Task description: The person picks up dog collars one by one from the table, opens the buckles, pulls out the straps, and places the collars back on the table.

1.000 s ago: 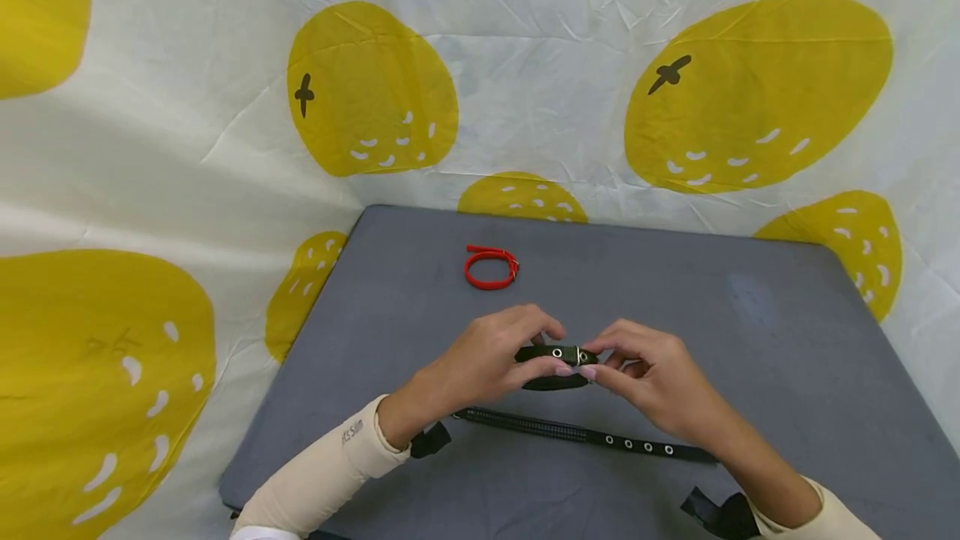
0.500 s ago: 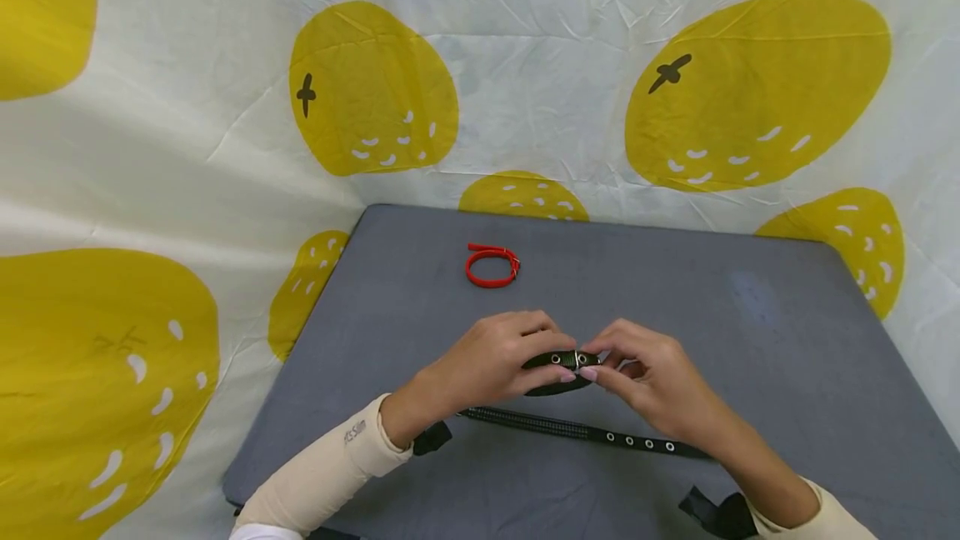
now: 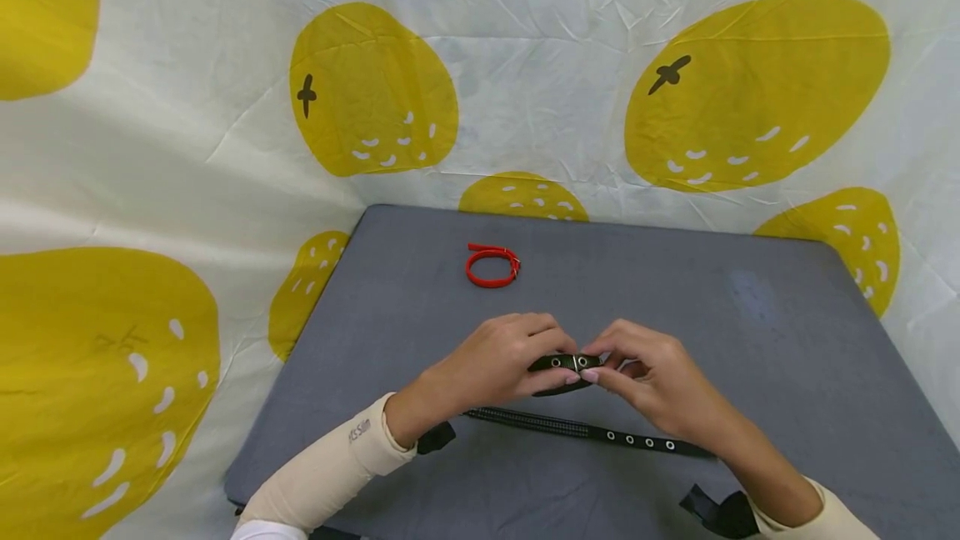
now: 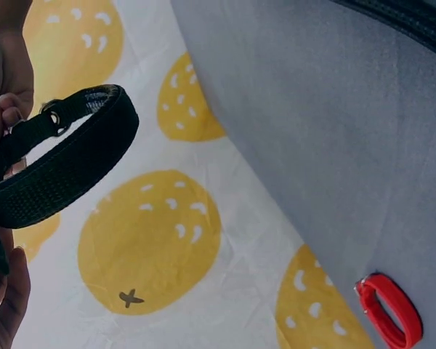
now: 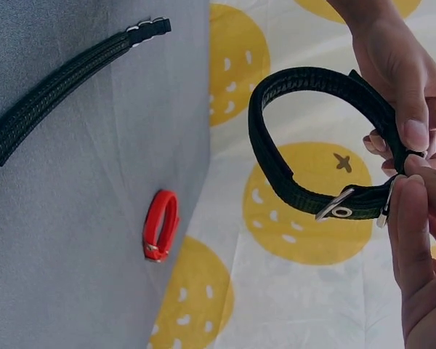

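A dark green collar [image 3: 542, 364] with metal eyelets and a buckle is bent into a loop above the table, between my hands. My left hand [image 3: 502, 361] pinches its strap left of the buckle. Right of the buckle, my right hand [image 3: 656, 369] pinches the strap at its end between thumb and fingertips. In the right wrist view the loop of the collar [image 5: 259, 138] is seen from the side, with a metal ring and an eyelet near the fingertips. The left wrist view shows the wide band of the same collar [image 4: 80, 174]; fingers partly cover its fastening.
A black collar [image 3: 532, 421] with several eyelets lies stretched out below my hands; my right forearm covers its end. A red collar [image 3: 491, 282], buckled into a loop, lies farther back on the grey table [image 3: 405, 298]. A fruit-print cloth [image 3: 540, 107] hangs behind.
My left hand has shifted slightly right and its fingers have come down onto the collar near the buckle. The right hand stays almost in place, and the other collars have not moved.
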The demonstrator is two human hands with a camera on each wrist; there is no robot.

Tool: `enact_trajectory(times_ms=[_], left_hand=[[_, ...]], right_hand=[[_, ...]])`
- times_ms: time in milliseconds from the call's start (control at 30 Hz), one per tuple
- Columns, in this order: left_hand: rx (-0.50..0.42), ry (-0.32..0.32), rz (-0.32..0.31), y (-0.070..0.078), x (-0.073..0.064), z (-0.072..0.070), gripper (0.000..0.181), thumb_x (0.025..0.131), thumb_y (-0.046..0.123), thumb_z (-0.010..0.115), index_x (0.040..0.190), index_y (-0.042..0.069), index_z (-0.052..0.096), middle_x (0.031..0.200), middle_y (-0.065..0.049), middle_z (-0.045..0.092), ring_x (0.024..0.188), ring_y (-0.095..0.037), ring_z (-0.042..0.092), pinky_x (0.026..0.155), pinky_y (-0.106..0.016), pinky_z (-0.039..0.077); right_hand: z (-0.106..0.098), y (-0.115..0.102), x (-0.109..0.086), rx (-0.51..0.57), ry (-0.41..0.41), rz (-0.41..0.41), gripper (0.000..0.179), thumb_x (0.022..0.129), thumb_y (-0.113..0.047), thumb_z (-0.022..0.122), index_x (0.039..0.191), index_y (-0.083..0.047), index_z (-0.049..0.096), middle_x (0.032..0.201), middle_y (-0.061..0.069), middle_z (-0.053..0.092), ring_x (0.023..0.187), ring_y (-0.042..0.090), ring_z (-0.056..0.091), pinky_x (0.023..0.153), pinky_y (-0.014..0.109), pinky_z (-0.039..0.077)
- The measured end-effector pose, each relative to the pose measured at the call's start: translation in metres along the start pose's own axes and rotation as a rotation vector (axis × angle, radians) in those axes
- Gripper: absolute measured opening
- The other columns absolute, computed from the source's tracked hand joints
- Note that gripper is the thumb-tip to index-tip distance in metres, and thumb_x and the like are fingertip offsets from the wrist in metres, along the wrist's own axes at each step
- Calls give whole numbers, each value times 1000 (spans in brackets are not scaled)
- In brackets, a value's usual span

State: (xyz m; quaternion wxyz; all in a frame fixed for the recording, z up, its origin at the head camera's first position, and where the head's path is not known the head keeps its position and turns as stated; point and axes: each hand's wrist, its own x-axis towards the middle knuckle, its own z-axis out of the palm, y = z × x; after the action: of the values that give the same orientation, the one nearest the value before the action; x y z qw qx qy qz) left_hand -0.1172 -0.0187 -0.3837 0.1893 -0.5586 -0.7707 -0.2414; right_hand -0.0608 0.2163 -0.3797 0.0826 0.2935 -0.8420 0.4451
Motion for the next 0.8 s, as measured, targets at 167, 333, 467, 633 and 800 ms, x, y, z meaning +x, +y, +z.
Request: enact_trajectory(times_ms=[167, 333, 467, 633, 800], left_hand=[[-48, -24, -37, 4, -2, 0, 18, 92, 28, 73, 103, 14, 67, 95, 6, 65, 73, -2, 51, 69, -12, 41], [-73, 9, -75, 6, -5, 1, 16, 90, 24, 72, 100, 15, 64, 92, 6, 64, 74, -1, 52, 67, -11, 40], [-127, 49, -112, 5, -8, 3, 16, 88, 20, 71, 100, 14, 63, 91, 6, 65, 73, 0, 52, 66, -9, 40], [-241, 60, -136, 4, -10, 3, 17, 88, 15, 71, 103, 11, 64, 92, 3, 65, 72, -2, 53, 66, -6, 41], [-251, 46, -105, 4, -9, 0, 16, 89, 13, 71, 104, 10, 65, 93, 2, 67, 75, -1, 55, 70, -7, 44]], right_hand=[[1, 1, -2, 6, -25, 0, 30, 86, 1, 75, 107, -20, 70, 98, -7, 64, 76, 2, 63, 63, 24, 58], [3, 1, -3, 54, -48, -19, 30, 89, 3, 71, 109, -19, 65, 101, -6, 61, 78, 4, 63, 64, 26, 58], [5, 3, -3, 136, -57, -52, 29, 90, 10, 66, 109, -11, 60, 103, -1, 57, 76, 8, 61, 62, 23, 55], [3, 4, -5, 290, -94, 21, 24, 92, 12, 62, 108, -5, 56, 103, 1, 56, 70, 12, 58, 57, 27, 51], [0, 4, -6, 391, -126, 112, 24, 94, 10, 60, 110, -8, 57, 79, 6, 59, 57, 16, 54, 49, 29, 48]])
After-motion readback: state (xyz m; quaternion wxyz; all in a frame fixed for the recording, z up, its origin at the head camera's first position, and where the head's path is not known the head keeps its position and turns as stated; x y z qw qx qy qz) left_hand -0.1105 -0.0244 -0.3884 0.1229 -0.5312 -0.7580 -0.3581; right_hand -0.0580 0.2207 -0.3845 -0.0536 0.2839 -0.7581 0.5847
